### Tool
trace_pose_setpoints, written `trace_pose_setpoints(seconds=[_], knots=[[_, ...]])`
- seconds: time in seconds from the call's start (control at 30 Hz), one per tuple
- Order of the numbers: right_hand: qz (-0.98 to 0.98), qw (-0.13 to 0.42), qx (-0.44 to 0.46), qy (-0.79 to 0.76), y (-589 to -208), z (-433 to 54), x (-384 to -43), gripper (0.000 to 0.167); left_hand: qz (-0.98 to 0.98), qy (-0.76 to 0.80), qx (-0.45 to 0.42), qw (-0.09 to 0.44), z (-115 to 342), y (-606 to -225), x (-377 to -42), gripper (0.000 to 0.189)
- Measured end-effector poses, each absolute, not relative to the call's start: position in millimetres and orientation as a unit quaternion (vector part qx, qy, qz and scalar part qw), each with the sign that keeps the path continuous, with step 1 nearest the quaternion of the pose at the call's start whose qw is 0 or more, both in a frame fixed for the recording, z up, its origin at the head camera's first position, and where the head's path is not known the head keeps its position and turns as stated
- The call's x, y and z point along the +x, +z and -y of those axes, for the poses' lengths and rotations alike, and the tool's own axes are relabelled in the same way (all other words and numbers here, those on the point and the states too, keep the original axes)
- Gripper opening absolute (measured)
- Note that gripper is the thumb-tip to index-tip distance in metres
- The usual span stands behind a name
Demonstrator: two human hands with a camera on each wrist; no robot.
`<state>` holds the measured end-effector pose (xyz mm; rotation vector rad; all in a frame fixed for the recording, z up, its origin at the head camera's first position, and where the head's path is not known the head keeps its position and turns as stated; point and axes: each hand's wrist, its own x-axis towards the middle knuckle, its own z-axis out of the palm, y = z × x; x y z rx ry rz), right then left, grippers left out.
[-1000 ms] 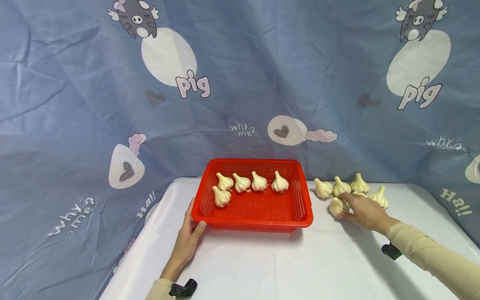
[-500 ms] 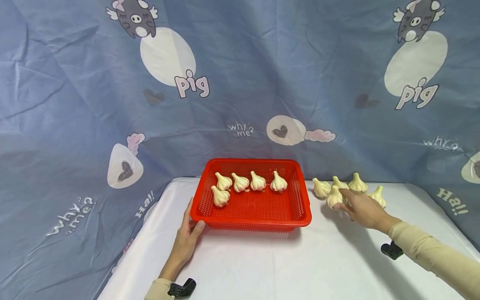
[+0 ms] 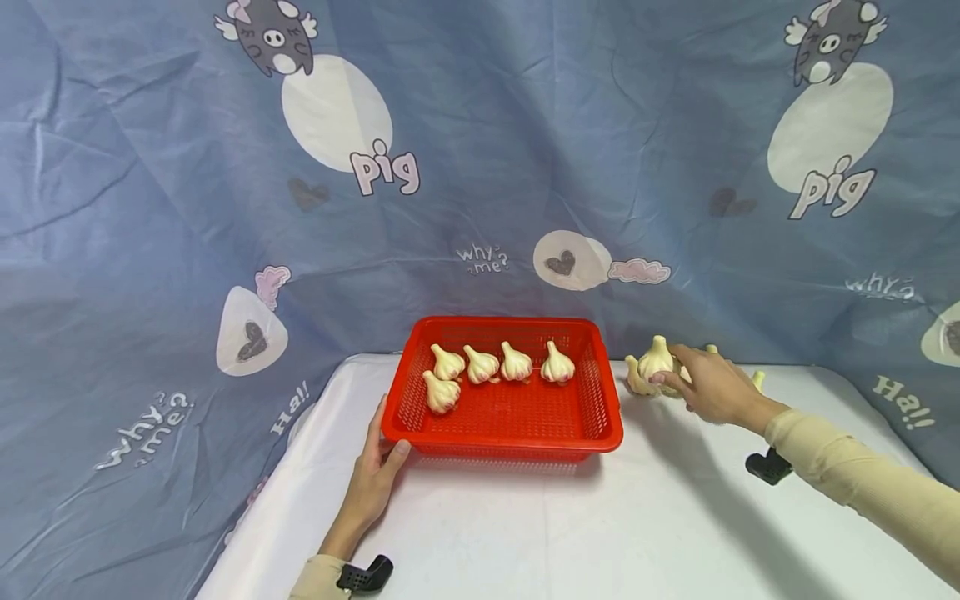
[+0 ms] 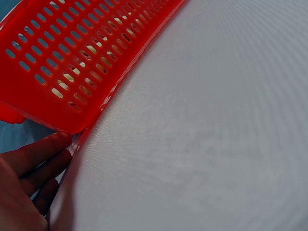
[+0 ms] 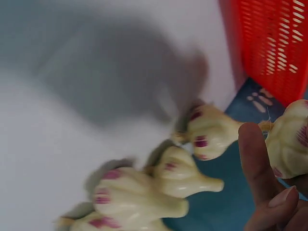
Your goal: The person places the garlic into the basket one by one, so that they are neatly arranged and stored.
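My right hand [image 3: 714,385] pinches a garlic bulb [image 3: 656,358] between thumb and fingers, its stem pointing up. It hangs over the group of bulbs to the right of the red basket [image 3: 502,443]. In the right wrist view the held garlic [image 5: 290,142] appears at the right edge, beside a fingertip. My left hand [image 3: 371,483] rests at the basket's front left corner, thumb against the front and fingers along the left side. The left wrist view shows its fairly straight fingers [image 4: 50,144] touching the basket's lower corner. Several garlic bulbs [image 3: 557,364] lie inside, along the back and left.
Other garlic bulbs [image 5: 127,197] lie on the white tablecloth [image 3: 510,533] by the back edge, partly hidden behind my right hand in the head view. A blue patterned curtain [image 3: 480,167] hangs behind and beside the table.
My right hand has taken one garlic bulb from the front of the group, turned it stem up and raised it up and slightly left. The left hand and basket stay put.
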<state>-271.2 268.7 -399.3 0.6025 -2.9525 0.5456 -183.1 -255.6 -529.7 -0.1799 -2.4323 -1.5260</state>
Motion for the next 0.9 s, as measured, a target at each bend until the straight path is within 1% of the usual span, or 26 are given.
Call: trace_pose_setpoints(seconds=[0.27, 0.33, 0.53, 0.73, 0.9], knots=[[0.959, 0.058, 0.21, 0.179, -377, -250, -289, 0.037, 0.83, -0.54, -0.065, 0.126, 254, -531, -185, 0.08], [0.958, 0.045, 0.21, 0.187, -372, -245, -292, 0.04, 0.829, -0.541, -0.064, 0.126, 254, -532, -185, 0.08], [0.953, -0.003, 0.208, 0.221, -364, -230, -299, 0.057, 0.833, -0.535, -0.065, 0.125, 257, -533, -185, 0.081], [0.946, -0.013, 0.211, 0.245, -360, -210, -302, 0.058, 0.83, -0.542, -0.058, 0.117, 257, -533, -186, 0.082], [0.95, -0.009, 0.208, 0.233, -362, -192, -307, 0.063, 0.831, -0.541, -0.056, 0.116, 256, -532, -185, 0.081]])
